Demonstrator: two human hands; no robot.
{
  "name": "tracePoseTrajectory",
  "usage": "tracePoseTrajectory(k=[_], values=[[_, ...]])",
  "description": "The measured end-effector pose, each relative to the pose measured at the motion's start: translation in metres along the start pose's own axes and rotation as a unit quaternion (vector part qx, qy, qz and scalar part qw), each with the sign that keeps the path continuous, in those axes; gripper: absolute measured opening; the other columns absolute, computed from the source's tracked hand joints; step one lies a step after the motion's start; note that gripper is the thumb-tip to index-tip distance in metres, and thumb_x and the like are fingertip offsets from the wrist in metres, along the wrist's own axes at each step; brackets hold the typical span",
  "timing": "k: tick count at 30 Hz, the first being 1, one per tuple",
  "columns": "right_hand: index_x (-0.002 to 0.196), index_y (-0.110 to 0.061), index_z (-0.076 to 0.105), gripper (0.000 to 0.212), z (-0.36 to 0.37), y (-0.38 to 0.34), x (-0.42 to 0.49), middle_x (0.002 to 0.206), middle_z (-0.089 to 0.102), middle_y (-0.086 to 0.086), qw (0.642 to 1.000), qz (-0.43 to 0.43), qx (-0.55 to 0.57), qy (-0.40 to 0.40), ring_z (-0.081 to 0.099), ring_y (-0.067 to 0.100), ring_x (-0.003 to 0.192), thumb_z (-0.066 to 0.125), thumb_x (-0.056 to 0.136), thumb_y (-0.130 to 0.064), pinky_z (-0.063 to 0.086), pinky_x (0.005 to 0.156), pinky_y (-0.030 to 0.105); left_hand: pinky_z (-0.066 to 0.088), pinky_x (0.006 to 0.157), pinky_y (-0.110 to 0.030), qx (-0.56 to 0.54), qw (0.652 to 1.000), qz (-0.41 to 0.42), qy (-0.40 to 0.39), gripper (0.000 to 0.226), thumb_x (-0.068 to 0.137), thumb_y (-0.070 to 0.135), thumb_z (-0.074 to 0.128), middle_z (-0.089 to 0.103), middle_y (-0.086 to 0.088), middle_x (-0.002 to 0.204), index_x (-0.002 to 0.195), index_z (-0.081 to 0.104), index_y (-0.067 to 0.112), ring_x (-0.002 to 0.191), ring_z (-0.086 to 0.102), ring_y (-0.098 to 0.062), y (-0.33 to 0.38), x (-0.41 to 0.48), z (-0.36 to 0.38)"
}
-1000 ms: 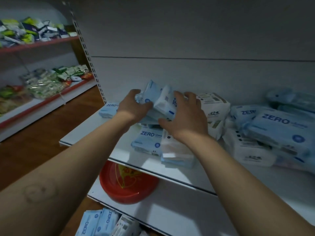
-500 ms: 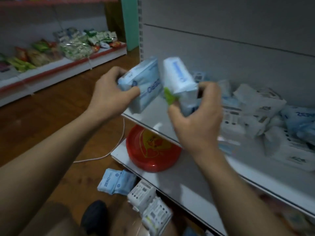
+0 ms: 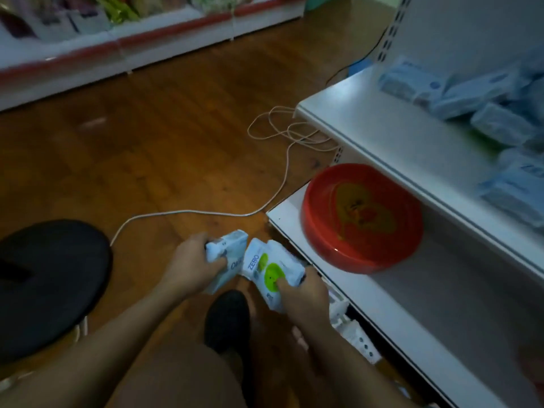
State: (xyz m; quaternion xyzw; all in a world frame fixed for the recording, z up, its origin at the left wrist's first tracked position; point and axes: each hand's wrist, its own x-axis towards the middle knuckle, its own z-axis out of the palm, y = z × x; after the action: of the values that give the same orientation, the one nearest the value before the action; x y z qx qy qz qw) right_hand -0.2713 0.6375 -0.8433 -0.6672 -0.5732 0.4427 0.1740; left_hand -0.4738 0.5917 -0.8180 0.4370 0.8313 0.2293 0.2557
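"Gripping 2 packs, I see: my left hand (image 3: 191, 266) curls round the blue pack (image 3: 228, 259), my right hand (image 3: 306, 295) round the green-spotted pack (image 3: 269, 272), side by side, low over the floor (image 3: 147, 128)."

"What's around them?"

"A black shoe (image 3: 226, 319) just below, a black stool (image 3: 50, 284) to the left. Farther, a red bowl (image 3: 363, 216) on the lower shelf (image 3: 412, 304), a white cable (image 3: 191, 212) across the floor, blue packs (image 3: 497, 125) piled on the upper shelf (image 3: 368, 122)."

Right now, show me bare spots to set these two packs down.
Free: the lower shelf beside the red dish; the upper shelf at its left end, before the blue packs. Crowded: its right side, heaped with them.
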Motion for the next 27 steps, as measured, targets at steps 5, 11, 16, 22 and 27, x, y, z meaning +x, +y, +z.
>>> tracePoseTrajectory(k=[5,11,16,22,27], values=[[0.114,-0.011,0.051,0.052,0.042,0.022,0.044,0.116,0.063,0.010,0.995,0.077,-0.055,-0.030,0.060,0.029,0.108,0.069,0.076,-0.041,0.048,0.089,0.033,0.031,0.066,-0.030,-0.001,1.000,0.030,0.004,0.026,0.071,0.028,0.070,0.051,-0.002,0.085,0.080,0.046,0.021,0.086,0.057,-0.031,-0.033,0.051,0.059],[0.109,-0.007,0.049,0.040,0.066,0.025,0.109,0.113,0.062,0.016,0.985,0.064,-0.157,-0.023,0.060,0.034,0.104,0.068,0.080,-0.027,0.046,0.080,0.034,0.045,0.073,-0.037,-0.034,0.999,-0.015,0.021,0.033,0.075,0.035,0.074,0.060,-0.008,0.093,0.087,0.048,0.019,0.088,0.059,-0.029,-0.048,0.104,0.112],[0.116,-0.003,0.046,0.046,0.072,0.028,0.142,0.123,0.052,0.018,0.964,0.055,-0.252,-0.071,0.054,0.035,0.113,0.068,0.082,-0.024,0.044,0.085,0.034,0.052,0.073,-0.029,-0.119,0.979,-0.029,-0.164,0.056,0.069,0.037,0.084,0.063,-0.002,0.093,0.110,0.053,0.014,0.084,0.063,-0.016,-0.055,0.103,0.159],[0.115,-0.008,0.046,0.045,0.056,0.032,0.134,0.120,0.051,0.013,0.952,0.026,-0.289,-0.095,0.055,0.032,0.108,0.069,0.079,-0.021,0.046,0.085,0.036,0.053,0.086,-0.029,-0.115,0.964,-0.047,-0.233,0.050,0.078,0.032,0.080,0.060,0.001,0.115,0.119,0.057,0.014,0.102,0.062,-0.016,-0.053,0.099,0.156],[0.128,-0.012,0.044,0.057,0.015,0.002,0.108,0.128,0.049,0.010,0.961,-0.037,-0.260,-0.082,0.051,0.030,0.116,0.069,0.079,-0.026,0.044,0.090,0.035,0.045,0.078,-0.025,-0.046,0.978,0.013,-0.204,0.048,0.080,0.030,0.078,0.058,0.001,0.108,0.120,0.057,0.014,0.100,0.061,-0.020,-0.021,0.095,0.105]])
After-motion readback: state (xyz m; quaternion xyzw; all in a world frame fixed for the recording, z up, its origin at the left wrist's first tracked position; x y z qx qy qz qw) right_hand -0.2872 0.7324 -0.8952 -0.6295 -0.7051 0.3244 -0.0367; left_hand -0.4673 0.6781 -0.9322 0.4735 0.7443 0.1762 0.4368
